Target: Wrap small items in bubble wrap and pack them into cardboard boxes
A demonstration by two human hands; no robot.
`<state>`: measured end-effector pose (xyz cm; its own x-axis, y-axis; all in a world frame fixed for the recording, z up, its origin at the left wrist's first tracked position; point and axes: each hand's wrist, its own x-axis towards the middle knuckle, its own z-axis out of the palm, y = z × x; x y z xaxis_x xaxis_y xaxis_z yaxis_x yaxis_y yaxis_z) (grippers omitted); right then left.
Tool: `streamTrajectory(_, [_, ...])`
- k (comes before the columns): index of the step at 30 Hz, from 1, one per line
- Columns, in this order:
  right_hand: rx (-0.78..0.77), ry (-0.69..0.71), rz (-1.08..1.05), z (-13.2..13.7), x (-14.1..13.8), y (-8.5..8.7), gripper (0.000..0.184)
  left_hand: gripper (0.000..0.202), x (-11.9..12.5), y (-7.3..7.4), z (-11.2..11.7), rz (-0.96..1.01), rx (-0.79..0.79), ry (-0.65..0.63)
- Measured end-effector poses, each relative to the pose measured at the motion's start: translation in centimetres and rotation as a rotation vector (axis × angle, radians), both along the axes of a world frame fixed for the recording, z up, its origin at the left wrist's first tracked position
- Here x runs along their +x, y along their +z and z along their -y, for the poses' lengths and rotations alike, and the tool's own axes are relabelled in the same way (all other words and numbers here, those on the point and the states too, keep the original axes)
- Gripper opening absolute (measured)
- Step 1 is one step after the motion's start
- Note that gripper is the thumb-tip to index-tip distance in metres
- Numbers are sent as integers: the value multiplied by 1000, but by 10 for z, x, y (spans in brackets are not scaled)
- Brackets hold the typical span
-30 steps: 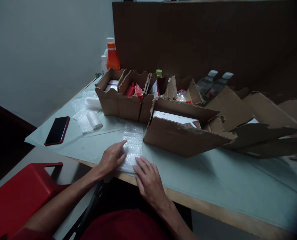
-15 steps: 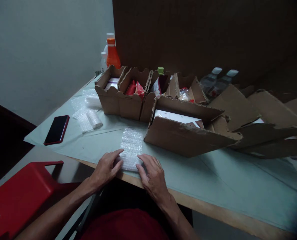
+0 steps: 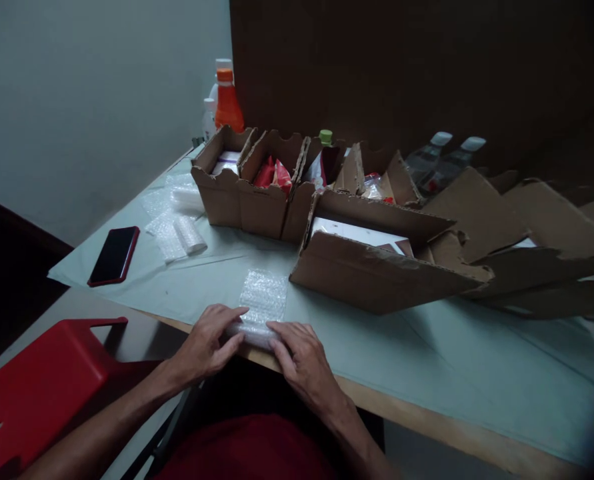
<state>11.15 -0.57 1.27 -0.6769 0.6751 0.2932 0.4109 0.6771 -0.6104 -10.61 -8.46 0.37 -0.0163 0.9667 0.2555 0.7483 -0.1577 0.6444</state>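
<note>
A sheet of clear bubble wrap (image 3: 263,297) lies at the table's front edge, its near end rolled into a thick tube. My left hand (image 3: 211,341) pinches the tube's left end between thumb and fingers. At the other end my right hand (image 3: 301,350) grips it the same way, fingers on top and thumb at the near side. The far part of the sheet lies flat on the cloth. Whether anything is inside the roll I cannot tell.
Rolled and loose bubble wrap (image 3: 177,230) and a phone (image 3: 114,256) lie at left. Cardboard bins (image 3: 261,213) holding packets and boxes stand behind, with a larger bin (image 3: 377,283) at right. Bottles (image 3: 229,110) stand at the back. A red stool (image 3: 57,380) is beside the table.
Both hands have rolled the near end of the bubble wrap into a thicker tube. The flat part has become shorter, its far edge drawn toward me.
</note>
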Motion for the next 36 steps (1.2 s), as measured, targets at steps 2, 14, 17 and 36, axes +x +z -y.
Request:
streamTrajectory(2, [88, -70, 15, 3, 2, 0, 26, 37, -1, -4, -8, -30, -44, 59])
streamTrajectory(14, [28, -17, 48, -2, -5, -4, 23, 45, -3, 4, -2, 6, 16, -65])
streamTrajectory(17, [52, -68, 87, 2, 0, 1, 27, 44, -3, 3, -10, -34, -90, 25])
streamTrajectory(36, [-228, -98, -133, 2, -5, 14, 21, 39, 31, 18, -7, 1188, -376, 218])
